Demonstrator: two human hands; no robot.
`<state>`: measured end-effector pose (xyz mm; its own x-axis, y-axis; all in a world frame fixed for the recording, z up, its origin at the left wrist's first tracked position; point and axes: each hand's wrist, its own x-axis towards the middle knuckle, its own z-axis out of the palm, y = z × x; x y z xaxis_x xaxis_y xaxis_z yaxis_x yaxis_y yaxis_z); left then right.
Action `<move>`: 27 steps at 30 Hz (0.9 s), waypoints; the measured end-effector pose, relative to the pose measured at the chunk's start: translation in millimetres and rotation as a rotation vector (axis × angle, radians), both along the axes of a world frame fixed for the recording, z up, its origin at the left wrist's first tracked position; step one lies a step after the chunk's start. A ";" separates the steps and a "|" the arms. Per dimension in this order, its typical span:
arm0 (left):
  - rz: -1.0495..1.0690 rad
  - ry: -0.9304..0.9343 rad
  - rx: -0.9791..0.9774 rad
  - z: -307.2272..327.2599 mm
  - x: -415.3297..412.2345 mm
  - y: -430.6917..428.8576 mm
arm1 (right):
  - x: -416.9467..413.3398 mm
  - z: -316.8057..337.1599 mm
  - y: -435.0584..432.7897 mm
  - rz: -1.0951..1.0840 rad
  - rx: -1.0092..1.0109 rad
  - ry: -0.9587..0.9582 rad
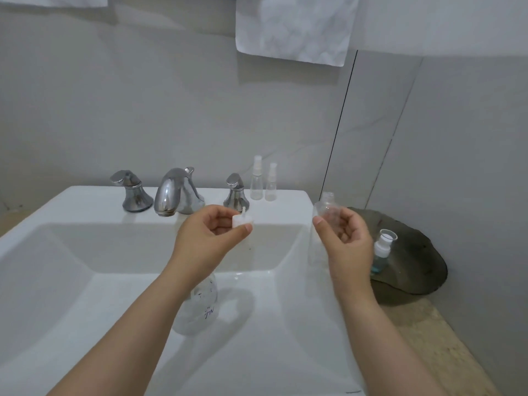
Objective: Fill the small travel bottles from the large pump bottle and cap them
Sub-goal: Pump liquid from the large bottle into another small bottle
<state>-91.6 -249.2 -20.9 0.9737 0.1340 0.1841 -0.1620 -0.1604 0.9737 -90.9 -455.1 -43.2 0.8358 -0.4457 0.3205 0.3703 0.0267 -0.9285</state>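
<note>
Clear bottle (pixel 327 207), uncapped, held in our right grip (pixel 345 241); white cap (pixel 240 221) pinched in left grip (pixel 208 235), nine o'clock of it. We should hold the neck upright for filling.

Bathroom: white sink (pixel 85 201), chrome faucet (pixel 174 192), hanging towel (pixel 294 27).

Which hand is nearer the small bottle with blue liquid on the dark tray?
Right. The right hand, holding a clear bottle, sits just left of the blue-liquid bottle; the left hand is farther left, over the sink, pinching a white cap.
</note>
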 end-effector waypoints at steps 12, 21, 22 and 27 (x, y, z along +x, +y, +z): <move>0.034 -0.071 0.455 9.7 89.1 -66.0 | -1.8 1.2 -2.2 -0.159 -0.013 -0.061; 0.058 -0.019 0.404 -13.7 106.4 -78.3 | -4.7 4.6 0.9 -0.150 -0.025 -0.144; 0.059 -0.012 0.401 -15.5 106.4 -78.3 | -4.2 4.7 0.8 -0.154 -0.028 -0.146; 0.041 -0.011 0.429 -13.7 97.4 -70.5 | -2.9 4.2 -0.1 -0.172 -0.041 -0.157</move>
